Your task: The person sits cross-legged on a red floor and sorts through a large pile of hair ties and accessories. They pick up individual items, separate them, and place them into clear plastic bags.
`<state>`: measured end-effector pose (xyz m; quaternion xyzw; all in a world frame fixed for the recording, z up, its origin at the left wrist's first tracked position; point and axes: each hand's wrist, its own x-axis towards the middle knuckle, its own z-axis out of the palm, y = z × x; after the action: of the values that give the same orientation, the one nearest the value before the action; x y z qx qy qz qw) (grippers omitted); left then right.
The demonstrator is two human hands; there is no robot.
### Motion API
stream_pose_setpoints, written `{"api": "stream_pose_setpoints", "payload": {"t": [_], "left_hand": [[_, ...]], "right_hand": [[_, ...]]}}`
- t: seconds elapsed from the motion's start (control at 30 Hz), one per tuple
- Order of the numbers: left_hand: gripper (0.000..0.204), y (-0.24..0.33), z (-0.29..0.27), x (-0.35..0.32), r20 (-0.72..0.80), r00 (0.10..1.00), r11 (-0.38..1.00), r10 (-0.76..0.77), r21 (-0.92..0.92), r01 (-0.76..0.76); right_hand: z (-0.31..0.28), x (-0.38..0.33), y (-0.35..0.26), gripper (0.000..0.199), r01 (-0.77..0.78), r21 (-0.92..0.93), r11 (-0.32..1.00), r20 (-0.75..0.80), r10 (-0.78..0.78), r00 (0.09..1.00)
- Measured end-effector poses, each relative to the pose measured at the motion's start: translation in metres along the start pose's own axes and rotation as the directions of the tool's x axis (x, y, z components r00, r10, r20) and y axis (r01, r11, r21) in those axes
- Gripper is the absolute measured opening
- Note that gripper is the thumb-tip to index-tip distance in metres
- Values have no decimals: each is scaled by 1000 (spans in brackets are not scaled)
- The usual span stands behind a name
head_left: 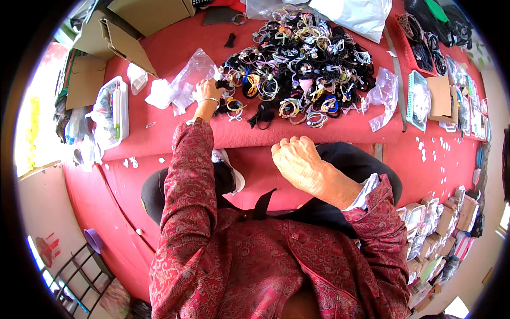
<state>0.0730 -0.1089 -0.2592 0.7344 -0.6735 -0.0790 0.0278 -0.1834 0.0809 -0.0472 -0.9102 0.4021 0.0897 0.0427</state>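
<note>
- Head view: left hand (208, 90) reaches to the near left edge of the pile of hair ties (300, 64), fingers closed on a dark tie that is too small to make out
- right hand (297, 159) is curled loosely above the lap; any contents are hidden
- clear plastic bag (186, 80) lies just beside the left hand on the red table (170, 42)

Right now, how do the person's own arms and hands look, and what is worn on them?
Both arms wear long sleeves of dark red fabric with a fine paisley-like woven pattern. The left hand is bare, with a thin silver-coloured bangle on the wrist. The right hand is bare too, with no ring visible; its sleeve is pushed back, showing a pale lining at the cuff.
</note>
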Motion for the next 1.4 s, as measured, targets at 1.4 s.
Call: {"api": "stream_pose_setpoints", "payload": {"t": [1.4], "left_hand": [[30,-36,-38,-8,285,947,817,149,-575,44]], "right_hand": [[-2,-12,-2,8,38,-63,997,29,-36,999]]}}
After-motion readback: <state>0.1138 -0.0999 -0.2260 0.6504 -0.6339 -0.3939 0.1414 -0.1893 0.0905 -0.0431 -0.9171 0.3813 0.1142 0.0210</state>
